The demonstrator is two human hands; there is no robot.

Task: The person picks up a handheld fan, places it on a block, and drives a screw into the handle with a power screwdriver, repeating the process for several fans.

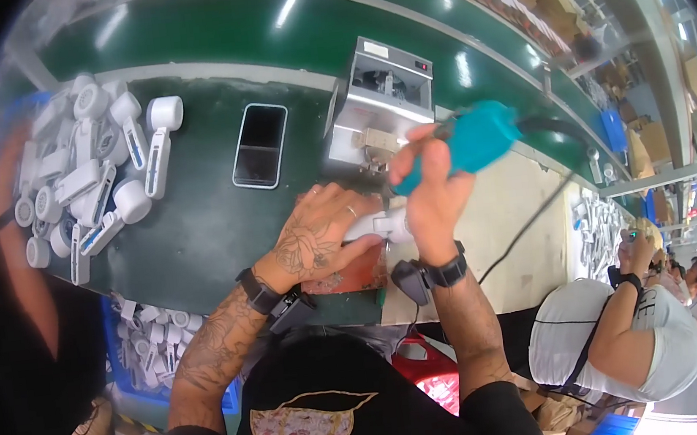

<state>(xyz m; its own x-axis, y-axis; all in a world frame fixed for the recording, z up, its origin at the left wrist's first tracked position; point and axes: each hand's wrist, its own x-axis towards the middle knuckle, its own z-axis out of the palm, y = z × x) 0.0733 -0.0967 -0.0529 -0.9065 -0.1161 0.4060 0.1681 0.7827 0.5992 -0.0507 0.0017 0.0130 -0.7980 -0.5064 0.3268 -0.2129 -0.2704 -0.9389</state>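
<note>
My left hand is closed round a white plastic piece with a rounded end, like a small handheld fan, and steadies it over a worn red patch on the bench. In my right hand is a teal electric screwdriver, gripped at a slant above that piece, its black cord trailing to the right. The screwdriver's tip is hidden behind my fingers. Just beyond both hands stands a metal screw feeder.
A heap of white fan-like pieces covers the bench's left. A phone lies beside it. A blue crate of white parts stands below the edge. Tan cardboard lies at right. Co-workers sit at right and left.
</note>
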